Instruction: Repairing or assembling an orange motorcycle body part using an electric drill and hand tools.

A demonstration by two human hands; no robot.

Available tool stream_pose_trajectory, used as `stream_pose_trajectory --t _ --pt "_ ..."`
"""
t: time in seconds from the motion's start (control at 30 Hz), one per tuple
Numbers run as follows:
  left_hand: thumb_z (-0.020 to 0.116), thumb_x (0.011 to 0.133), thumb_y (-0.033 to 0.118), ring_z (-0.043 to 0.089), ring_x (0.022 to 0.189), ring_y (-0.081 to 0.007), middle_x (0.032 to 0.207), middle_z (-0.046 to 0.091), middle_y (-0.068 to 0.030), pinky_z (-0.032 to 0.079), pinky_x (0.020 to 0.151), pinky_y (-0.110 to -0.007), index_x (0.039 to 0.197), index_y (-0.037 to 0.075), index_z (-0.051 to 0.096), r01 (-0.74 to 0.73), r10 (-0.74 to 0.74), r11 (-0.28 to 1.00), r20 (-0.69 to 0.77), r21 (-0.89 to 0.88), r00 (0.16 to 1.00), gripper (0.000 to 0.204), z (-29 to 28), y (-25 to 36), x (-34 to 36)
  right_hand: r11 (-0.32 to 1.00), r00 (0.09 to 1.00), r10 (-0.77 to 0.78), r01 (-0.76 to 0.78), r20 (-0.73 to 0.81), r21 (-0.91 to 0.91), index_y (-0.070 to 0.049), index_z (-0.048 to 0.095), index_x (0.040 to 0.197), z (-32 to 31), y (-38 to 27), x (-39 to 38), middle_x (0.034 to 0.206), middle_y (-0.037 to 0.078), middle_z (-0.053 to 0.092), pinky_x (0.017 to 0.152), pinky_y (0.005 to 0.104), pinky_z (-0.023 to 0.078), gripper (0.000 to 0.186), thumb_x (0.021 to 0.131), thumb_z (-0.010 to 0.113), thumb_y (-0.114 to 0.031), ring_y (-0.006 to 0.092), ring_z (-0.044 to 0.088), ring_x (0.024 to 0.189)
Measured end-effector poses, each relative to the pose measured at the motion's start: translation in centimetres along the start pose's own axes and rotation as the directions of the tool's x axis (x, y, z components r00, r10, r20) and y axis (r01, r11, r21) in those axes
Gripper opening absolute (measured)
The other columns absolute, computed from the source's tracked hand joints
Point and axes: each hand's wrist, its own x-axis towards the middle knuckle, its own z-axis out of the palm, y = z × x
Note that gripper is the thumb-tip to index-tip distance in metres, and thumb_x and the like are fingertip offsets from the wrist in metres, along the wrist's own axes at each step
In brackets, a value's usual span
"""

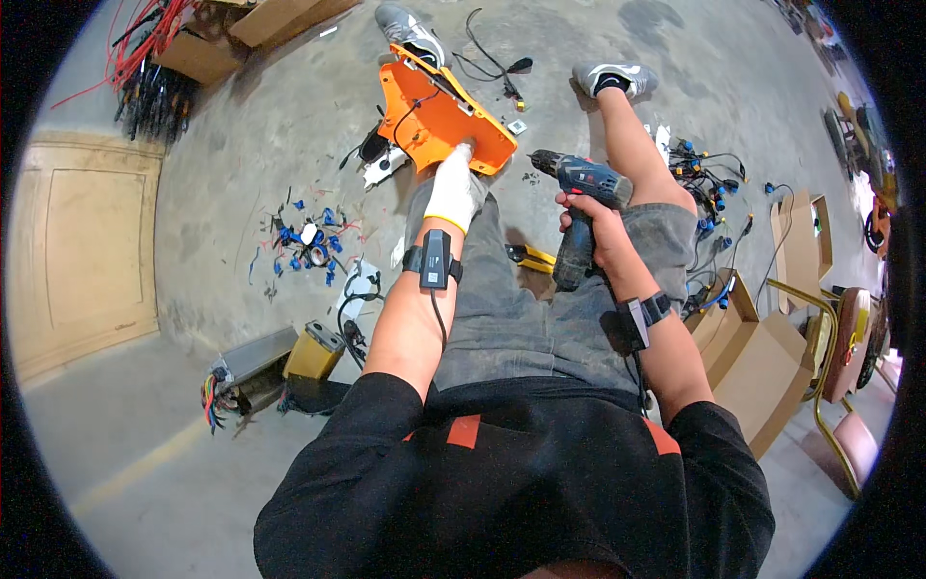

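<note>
I sit with my legs stretched over a concrete floor. My left hand [454, 188], in a white glove, grips the near edge of an orange plastic panel [439, 114] that rests against my left knee. Black wires run across the panel's face. My right hand [590, 230], bare, is closed around the handle of a blue and black cordless drill [579, 188]. The drill's chuck points left toward the panel's near corner, a short gap away. Both wrists wear black strapped devices.
A yellow-handled tool [531, 257] lies between my legs. Blue connector scraps [307, 239] litter the floor at left. A grey box with coloured wires [246, 365] and a yellow part [313, 352] lie nearer. Cardboard boxes [752, 362], a chair [844, 352] and wire bundles [702, 174] are at right.
</note>
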Motion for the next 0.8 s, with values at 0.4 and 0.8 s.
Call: stream_pose_trajectory --t 0.4,0.8 --pt "0.056 0.096 0.01 0.058 0.114 -0.0322 0.129 0.055 -0.0085 0.051 0.09 -0.063 0.134 0.016 0.045 -0.01 0.01 0.996 -0.004 0.088 1.0 0.04 0.6 0.3 -0.4 0.999 1.0 0.0 -0.001 -0.006 -0.044 -0.003 0.056 0.113 0.0 0.3 0.2 0.091 0.008 0.066 0.061 0.0315 0.052 0.029 0.086 0.062 -0.013 0.0157 0.059 0.064" --pt "0.053 0.098 0.014 0.057 0.114 -0.0344 0.13 0.054 -0.0104 0.052 0.088 -0.063 0.135 0.015 0.043 0.051 -0.052 0.998 0.024 0.022 0.998 0.038 0.7 0.4 -0.7 0.999 0.999 0.027 -0.025 0.039 -0.039 -0.014 0.041 0.139 -0.2 0.5 0.7 0.088 0.006 0.065 0.055 0.0318 0.053 0.063 0.082 0.067 -0.008 0.0156 0.061 0.062"
